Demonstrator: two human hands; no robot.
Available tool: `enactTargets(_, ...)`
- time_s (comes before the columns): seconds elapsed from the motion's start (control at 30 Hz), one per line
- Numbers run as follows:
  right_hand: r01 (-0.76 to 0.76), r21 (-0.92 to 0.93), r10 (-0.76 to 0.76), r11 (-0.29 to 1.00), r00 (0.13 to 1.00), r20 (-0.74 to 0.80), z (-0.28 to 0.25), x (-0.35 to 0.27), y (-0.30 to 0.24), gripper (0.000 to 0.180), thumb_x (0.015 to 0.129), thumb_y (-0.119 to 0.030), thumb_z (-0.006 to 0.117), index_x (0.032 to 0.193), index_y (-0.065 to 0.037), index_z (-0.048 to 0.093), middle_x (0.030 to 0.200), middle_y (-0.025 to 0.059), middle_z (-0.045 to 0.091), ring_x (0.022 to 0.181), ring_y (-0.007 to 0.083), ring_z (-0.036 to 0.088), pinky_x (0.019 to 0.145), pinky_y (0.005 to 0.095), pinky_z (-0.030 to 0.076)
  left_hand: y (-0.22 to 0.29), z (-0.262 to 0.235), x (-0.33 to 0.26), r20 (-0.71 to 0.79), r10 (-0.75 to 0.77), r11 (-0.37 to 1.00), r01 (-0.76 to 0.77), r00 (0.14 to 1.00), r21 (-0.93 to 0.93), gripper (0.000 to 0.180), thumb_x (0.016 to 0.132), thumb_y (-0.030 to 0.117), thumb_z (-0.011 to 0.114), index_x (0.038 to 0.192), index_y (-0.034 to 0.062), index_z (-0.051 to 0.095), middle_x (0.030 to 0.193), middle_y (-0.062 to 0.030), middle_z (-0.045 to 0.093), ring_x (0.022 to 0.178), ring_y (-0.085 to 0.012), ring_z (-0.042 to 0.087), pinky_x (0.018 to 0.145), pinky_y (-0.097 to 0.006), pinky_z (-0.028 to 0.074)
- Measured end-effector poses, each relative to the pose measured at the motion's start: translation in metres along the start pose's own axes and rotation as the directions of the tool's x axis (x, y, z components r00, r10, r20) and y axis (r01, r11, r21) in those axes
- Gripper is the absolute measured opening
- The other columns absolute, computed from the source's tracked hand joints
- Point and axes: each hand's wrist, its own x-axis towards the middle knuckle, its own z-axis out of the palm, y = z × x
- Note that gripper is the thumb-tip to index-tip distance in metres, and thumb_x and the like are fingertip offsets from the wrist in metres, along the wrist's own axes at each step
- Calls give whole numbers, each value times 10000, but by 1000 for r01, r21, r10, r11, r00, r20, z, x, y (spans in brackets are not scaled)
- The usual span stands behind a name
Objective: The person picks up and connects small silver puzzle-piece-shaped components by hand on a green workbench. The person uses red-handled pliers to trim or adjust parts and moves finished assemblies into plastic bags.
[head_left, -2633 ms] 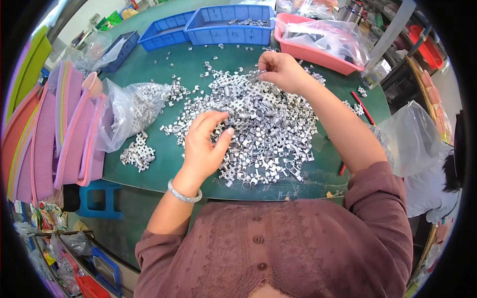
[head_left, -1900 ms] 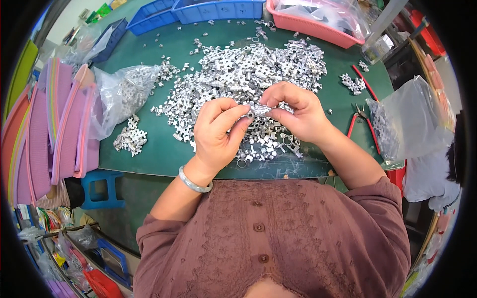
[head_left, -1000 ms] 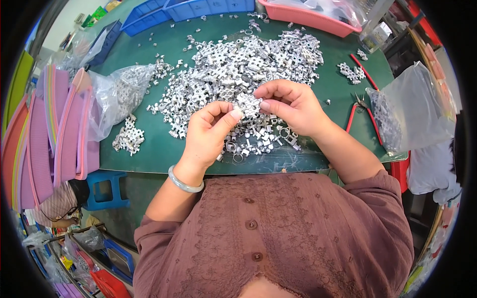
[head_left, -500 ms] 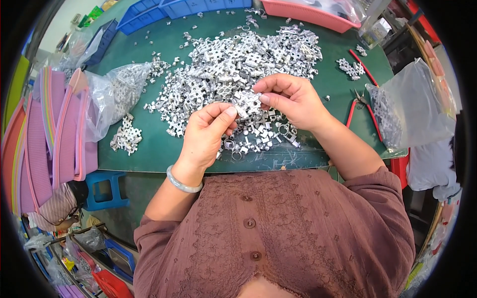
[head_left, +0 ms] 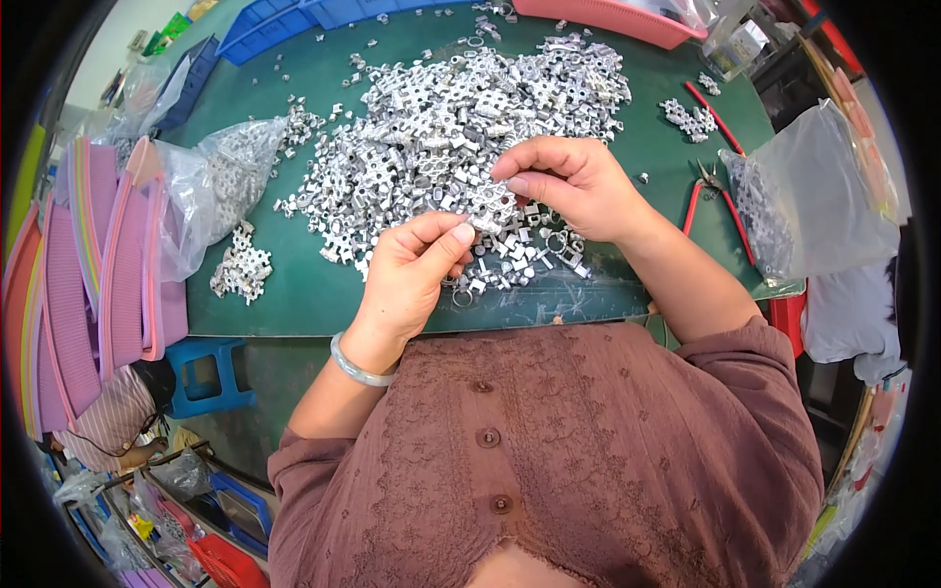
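A large heap of small silver metal pieces covers the middle of the green table, with studded clusters and loose bits mixed together. My left hand, a pale bangle at its wrist, pinches a flat, studded silver metal piece at the near side of the heap. Just right of that piece, my right hand is curled, thumb and forefinger tips close together. Anything between those tips is too small to make out. Loose caps and rings lie below the hands.
Pliers with red handles lie at the right beside a clear bag of parts. Another filled bag stands left, near a small cluster pile. Blue bins and a pink basket line the far edge.
The right thumb and forefinger have shifted slightly up and away from the held piece. My left hand keeps its pinch, and the view has moved a little.
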Motion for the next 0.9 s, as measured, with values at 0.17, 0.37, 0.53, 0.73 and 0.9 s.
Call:
enactTargets(0.17,-25,-41,26,999,1000,15,0,0,1,149,817,19,509,945,10,586,896,31,596,801,71,551,704,211,458,-2,1,-2,8,-62,998,62,998,-12,128,824,97,574,916,12,599,781,-55,615,629,-90,531,562,-205,425)
enactTargets(0.37,-72,-15,72,997,997,34,-1,-1,2,142,827,4,508,945,5,586,890,24,594,794,66,546,699,209,456,-5,3,-5,2,-94,995,94,996,-36,115,833,97,559,903,15,597,780,-60,614,626,-93,532,558,-206,427)
enactTargets(0.53,-86,14,86,996,995,45,-1,0,3,137,837,-11,502,945,3,584,883,17,590,786,61,540,697,205,451,-3,3,-4,31,-126,988,128,992,-88,123,845,117,536,878,16,598,775,-55,607,629,-98,526,559,-216,416)
enactTargets(0.73,-101,35,100,994,994,49,-1,1,4,136,838,-18,503,945,7,584,888,16,589,791,59,537,700,204,449,-2,4,-4,47,-170,975,175,984,-139,144,853,133,520,864,10,596,768,-51,600,617,-101,509,558,-225,408)
enactTargets(0.9,-126,123,117,984,990,72,0,0,1,101,844,-50,508,901,8,569,806,9,566,732,64,527,661,207,445,-2,3,-4,79,-171,967,183,982,-179,176,868,133,491,947,6,583,814,-67,606,676,-122,547,596,-235,434)
